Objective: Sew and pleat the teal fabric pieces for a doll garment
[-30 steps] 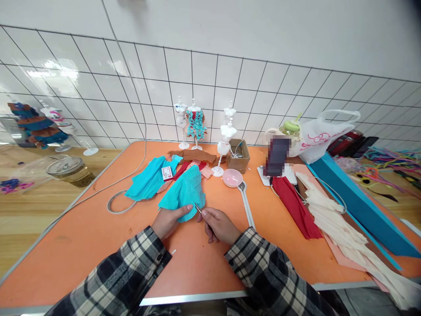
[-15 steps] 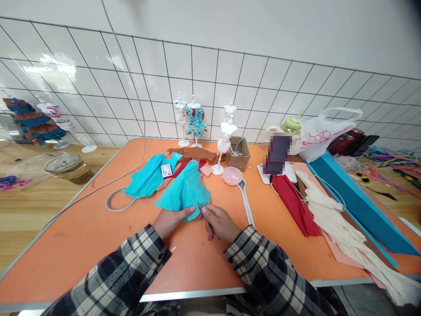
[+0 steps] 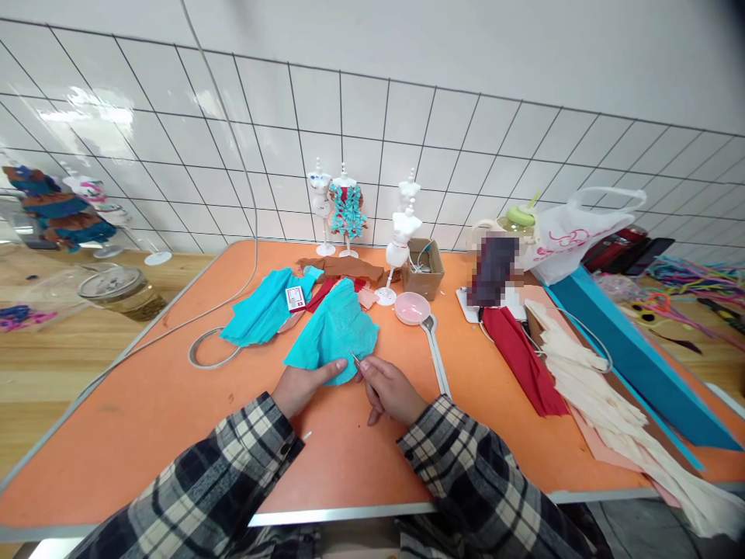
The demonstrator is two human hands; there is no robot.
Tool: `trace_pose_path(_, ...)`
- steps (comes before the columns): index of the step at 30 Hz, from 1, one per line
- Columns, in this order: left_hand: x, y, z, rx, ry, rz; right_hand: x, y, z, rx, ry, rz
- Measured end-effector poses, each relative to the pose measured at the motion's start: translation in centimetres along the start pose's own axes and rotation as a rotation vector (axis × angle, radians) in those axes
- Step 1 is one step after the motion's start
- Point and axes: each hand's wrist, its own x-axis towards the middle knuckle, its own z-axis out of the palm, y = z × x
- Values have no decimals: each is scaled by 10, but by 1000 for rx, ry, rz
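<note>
My left hand [image 3: 301, 386] pinches the near edge of a turquoise crepe paper piece [image 3: 336, 331] that lies on the orange table [image 3: 145, 419]. My right hand [image 3: 389, 390] is closed on a small metal tool [image 3: 355, 359], perhaps tweezers or scissors, whose tip touches the same edge. A second turquoise piece [image 3: 261, 305] with a small red-and-white card [image 3: 295, 298] on it lies further back on the left. Both forearms wear plaid sleeves.
Small white mannequins [image 3: 398, 247], one wearing a turquoise dress [image 3: 347, 211], stand at the back. A cardboard box [image 3: 425, 269], pink dish [image 3: 411, 307], white spoon-like tool [image 3: 436, 357], red paper [image 3: 520, 357], cream strips [image 3: 599, 404], blue sheet [image 3: 628, 357] and a cable [image 3: 209, 341] surround them.
The turquoise piece has shifted and turned slightly between my hands; both hands stay at its near edge. The view tilted down a little.
</note>
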Motion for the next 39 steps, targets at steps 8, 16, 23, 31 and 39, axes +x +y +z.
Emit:
trace_pose_path(8, 2, 4, 1, 109, 53, 29, -3, -2, 0, -16, -37, 0)
trace_pose_path(16, 1, 7, 3, 67, 88, 42, -1, -2, 0, 1, -6, 5)
trace_pose_path(23, 0, 9, 4, 57, 73, 20, 0, 0, 0, 17, -16, 32)
trace_pose_path(31, 0, 7, 3, 63, 70, 12, 0, -2, 0, -12, 2, 35)
trace_pose_path(39, 1, 6, 1, 58, 126, 41, -4, -3, -2, 13, -46, 5)
